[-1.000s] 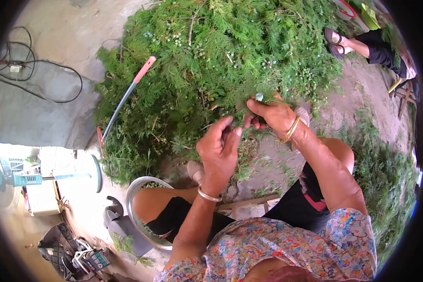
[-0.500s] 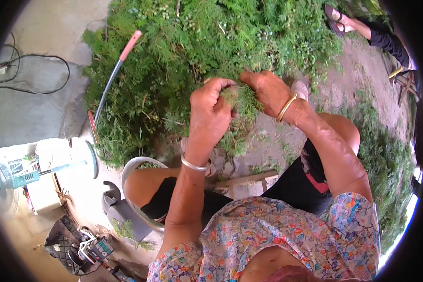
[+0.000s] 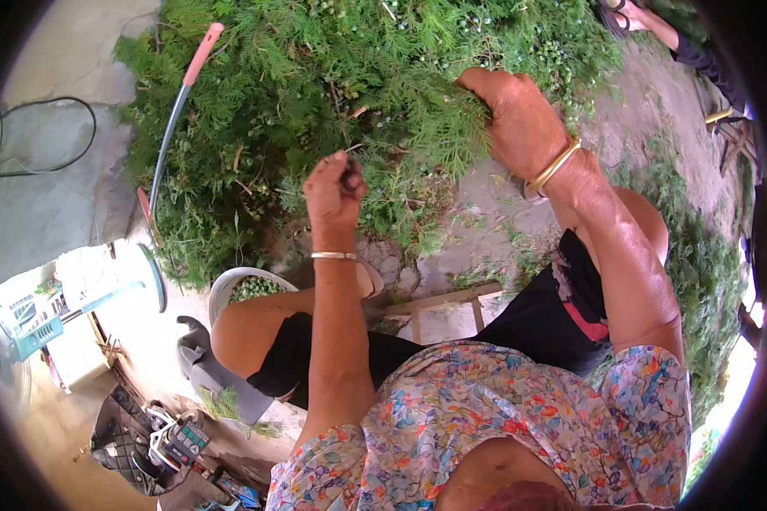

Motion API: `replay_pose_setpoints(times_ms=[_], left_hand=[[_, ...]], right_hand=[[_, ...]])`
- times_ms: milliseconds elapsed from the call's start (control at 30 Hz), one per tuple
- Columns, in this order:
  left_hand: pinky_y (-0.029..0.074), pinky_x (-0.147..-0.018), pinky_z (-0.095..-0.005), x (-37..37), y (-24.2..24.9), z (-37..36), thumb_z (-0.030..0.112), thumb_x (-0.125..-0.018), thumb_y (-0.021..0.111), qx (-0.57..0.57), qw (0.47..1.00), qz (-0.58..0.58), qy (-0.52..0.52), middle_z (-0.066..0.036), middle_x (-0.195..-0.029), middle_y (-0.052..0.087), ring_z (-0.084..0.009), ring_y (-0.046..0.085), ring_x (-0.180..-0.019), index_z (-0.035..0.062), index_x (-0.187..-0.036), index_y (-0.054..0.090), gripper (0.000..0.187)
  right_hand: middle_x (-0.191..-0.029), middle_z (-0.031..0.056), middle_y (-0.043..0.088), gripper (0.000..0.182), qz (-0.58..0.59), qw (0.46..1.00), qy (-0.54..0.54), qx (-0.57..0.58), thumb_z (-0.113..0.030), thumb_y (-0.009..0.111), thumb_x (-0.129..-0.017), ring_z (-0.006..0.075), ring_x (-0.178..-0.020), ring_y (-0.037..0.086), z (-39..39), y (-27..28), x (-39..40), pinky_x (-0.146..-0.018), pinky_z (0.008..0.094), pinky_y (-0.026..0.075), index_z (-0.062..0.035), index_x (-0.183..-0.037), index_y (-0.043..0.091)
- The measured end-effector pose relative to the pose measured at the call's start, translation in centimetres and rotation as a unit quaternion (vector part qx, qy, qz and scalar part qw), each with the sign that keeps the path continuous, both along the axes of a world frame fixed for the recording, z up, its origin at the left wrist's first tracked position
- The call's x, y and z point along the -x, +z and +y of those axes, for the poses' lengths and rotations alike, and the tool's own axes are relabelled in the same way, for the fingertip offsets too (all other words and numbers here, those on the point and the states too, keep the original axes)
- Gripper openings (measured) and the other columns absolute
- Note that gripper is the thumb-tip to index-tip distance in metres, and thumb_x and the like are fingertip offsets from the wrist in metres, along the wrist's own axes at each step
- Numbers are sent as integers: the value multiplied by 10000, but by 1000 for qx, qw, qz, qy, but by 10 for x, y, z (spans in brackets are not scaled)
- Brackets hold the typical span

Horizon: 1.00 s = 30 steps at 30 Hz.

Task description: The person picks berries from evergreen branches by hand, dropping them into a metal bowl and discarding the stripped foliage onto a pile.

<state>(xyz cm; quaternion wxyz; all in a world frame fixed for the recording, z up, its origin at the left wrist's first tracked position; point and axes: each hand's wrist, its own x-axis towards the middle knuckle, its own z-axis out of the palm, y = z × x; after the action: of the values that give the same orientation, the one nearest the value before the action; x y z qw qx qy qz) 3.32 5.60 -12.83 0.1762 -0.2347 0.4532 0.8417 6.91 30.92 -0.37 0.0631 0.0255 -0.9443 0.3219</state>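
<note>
A large heap of green conifer branches [image 3: 290,94] with small pale green cones lies in front of me. My right hand [image 3: 524,123], with a gold bangle at the wrist, is closed on a leafy conifer sprig [image 3: 456,123] at the heap's near right edge. Its fingertips are partly hidden by the foliage. My left hand [image 3: 334,192], wearing a silver bangle, hovers over the near side of the heap with its fingers curled. Something dark shows between those fingers, too small to name. By my left knee stands a pale bucket [image 3: 222,294] holding small green cones.
A curved tool with a pink handle [image 3: 203,55] leans at the heap's left edge. A light blue fan [image 3: 38,328] stands at left. Below my lap is a wooden frame [image 3: 439,302]. Another person's foot [image 3: 622,15] shows at upper right. More greenery [image 3: 699,289] lies at right.
My hands have moved apart from their close position. The left went left and slightly down; the right moved up and to the right with a sprig. More of the bucket's cones show.
</note>
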Motion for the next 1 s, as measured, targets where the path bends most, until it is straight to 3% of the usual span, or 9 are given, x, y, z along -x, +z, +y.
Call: replay_pose_setpoints(times_ms=[133,333,467,567,767,867,900,967,1000], left_hand=[[313,-356,-257,-25,-90,6,104,-811,630,194,969,-101,-112,-97,-613,560,-129,429,-413,12,-785,596,102],[274,-367,-293,-45,-164,25,85,-797,621,201,920,-323,-99,-98,-606,556,-137,394,-395,55,-834,605,51],[276,-389,-297,-59,-192,28,62,-811,595,146,963,-208,-87,-108,-627,560,-138,397,-413,60,-847,591,36],[284,-377,-293,-50,-192,34,65,-803,605,177,919,-319,-148,-108,-619,558,-144,402,-405,39,-800,570,44],[307,-343,-305,-56,-175,28,111,-805,661,179,955,-195,-133,-99,-559,537,-149,399,-372,0,-744,589,146],[280,-345,-264,-40,-94,36,61,-811,633,221,969,-79,-78,-62,-509,509,-107,382,-371,-58,-699,613,164],[280,-345,-264,-38,-73,40,61,-811,633,222,970,-69,-69,-62,-509,509,-107,382,-371,-58,-699,613,164],[298,-362,-246,-33,-37,43,97,-809,647,256,963,36,-77,-23,-542,514,-84,398,-412,10,-680,592,166],[292,-377,-236,-32,-22,45,85,-810,639,274,957,65,-74,-17,-542,508,-72,394,-422,16,-661,581,174]], right_hand=[[-725,264,595,83,16,999,2,29,6,526,-725,432,-738,603,-2,6,-1,-683,477,494,33,-798,552],[-649,256,576,47,3,998,1,56,0,535,-706,434,-688,599,-4,12,-1,-639,471,503,28,-744,536],[-636,255,573,42,-3,999,3,40,0,532,-705,435,-669,596,-4,12,0,-635,473,502,32,-733,532],[-625,254,571,52,11,998,0,57,-5,539,-700,434,-652,595,-5,14,1,-632,477,502,37,-730,531],[-676,185,560,142,56,994,50,84,-56,599,-774,361,-624,571,2,-9,0,-578,382,454,20,-884,551],[-715,66,572,209,-83,980,17,178,-185,607,-872,132,-617,569,3,-6,7,-539,292,457,22,-880,576],[-715,66,572,209,-73,981,25,178,-185,607,-872,132,-617,569,5,-5,8,-539,292,457,22,-880,576],[-772,270,585,370,-105,979,-23,172,-294,653,-768,417,-779,575,2,-20,9,-724,428,476,70,-809,599],[-820,281,587,421,-26,990,-42,129,-332,662,-766,429,-805,578,2,-40,7,-742,429,475,81,-816,601]])
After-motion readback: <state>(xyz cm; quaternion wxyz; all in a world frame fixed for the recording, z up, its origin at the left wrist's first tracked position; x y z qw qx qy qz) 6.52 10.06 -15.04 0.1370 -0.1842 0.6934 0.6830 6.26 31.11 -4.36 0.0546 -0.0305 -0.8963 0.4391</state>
